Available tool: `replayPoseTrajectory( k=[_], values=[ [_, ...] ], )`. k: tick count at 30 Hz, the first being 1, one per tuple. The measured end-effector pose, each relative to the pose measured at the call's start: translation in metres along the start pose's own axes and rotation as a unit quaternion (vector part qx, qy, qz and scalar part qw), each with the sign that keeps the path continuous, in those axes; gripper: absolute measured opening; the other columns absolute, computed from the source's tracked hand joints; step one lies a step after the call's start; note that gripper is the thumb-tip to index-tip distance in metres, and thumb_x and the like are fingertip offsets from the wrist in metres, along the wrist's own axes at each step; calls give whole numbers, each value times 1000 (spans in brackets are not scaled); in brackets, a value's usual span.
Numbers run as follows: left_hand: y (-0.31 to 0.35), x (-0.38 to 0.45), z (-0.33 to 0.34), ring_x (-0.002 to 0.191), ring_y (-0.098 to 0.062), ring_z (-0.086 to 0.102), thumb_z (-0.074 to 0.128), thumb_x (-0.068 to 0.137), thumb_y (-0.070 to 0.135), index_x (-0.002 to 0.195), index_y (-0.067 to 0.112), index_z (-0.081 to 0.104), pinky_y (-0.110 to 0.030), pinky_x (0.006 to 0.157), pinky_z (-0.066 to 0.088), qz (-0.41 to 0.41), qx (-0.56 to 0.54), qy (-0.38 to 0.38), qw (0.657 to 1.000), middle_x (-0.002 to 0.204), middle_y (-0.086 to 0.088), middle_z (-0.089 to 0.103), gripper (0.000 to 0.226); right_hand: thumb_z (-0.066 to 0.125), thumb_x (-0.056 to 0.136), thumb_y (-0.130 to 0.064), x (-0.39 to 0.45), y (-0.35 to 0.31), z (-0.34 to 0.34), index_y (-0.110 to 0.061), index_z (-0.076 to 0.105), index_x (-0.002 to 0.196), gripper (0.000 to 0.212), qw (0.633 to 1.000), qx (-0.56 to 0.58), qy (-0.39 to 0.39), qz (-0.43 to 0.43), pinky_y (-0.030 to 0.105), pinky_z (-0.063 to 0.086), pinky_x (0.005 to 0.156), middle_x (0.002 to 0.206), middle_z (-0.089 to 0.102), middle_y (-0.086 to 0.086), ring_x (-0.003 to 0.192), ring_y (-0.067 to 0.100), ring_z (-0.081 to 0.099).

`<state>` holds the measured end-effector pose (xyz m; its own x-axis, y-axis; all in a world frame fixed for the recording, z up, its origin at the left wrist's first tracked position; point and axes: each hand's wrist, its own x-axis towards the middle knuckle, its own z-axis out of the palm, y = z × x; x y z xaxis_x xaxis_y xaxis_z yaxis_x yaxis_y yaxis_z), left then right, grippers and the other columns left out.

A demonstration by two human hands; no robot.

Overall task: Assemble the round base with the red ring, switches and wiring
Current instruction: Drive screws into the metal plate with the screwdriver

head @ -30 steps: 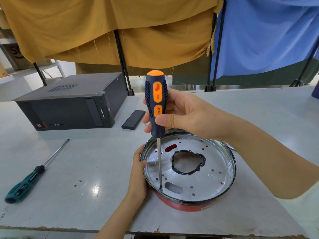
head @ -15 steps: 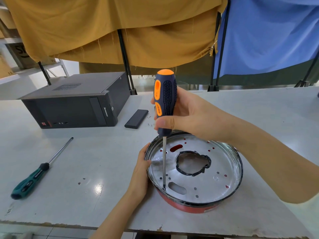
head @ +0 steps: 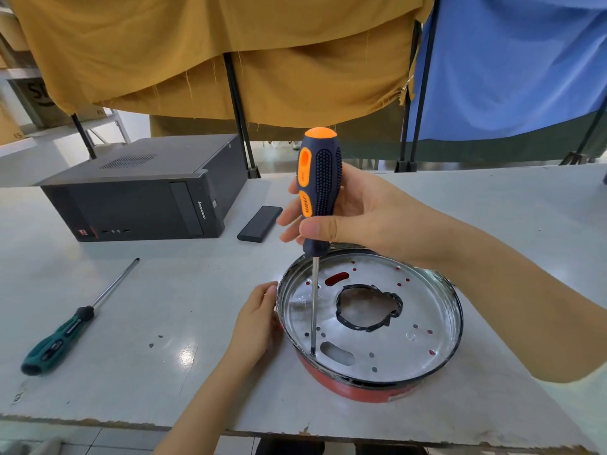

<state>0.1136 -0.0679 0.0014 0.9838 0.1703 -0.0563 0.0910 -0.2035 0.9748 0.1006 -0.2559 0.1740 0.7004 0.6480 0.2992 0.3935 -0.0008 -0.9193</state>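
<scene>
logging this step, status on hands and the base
Right hand grips orange-and-navy screwdriver, upright, tip at plate's near-left edge. Left hand steadies round base rim. Nothing in the way.

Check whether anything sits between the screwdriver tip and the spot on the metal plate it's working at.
Nothing visible does. The right hand holds the orange and blue screwdriver upright, and its shaft runs bare down to the tip, which meets the metal plate beside the oval slot. The left hand rests outside the rim.
</scene>
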Motion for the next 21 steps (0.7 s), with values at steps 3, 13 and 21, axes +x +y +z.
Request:
replayPoseTrajectory(
  k=[3,13,21],
  values=[
    [-1,6,0,73,-18,57,44,98,26,96,1,64,-37,74,50,-3,68,-35,997,92,-15,70,32,56,89,-8,-2,2,-1,-15,46,127,39,999,24,-19,-9,39,51,94,115,66,7,106,26,66],
    [-7,0,7,71,-8,64,52,90,9,90,30,66,-35,76,52,49,65,6,997,78,3,71,25,72,76,-13,0,4,0,-11,50,111,42,998,-28,55,-10,40,57,82,89,69,5,88,26,70],
    [-10,1,7,81,-25,65,54,87,7,86,29,70,-42,78,53,61,68,20,996,78,-2,72,27,62,84,-7,1,0,1,-13,42,130,50,1000,-5,12,-2,39,54,91,109,65,3,102,25,66]
  ],
)
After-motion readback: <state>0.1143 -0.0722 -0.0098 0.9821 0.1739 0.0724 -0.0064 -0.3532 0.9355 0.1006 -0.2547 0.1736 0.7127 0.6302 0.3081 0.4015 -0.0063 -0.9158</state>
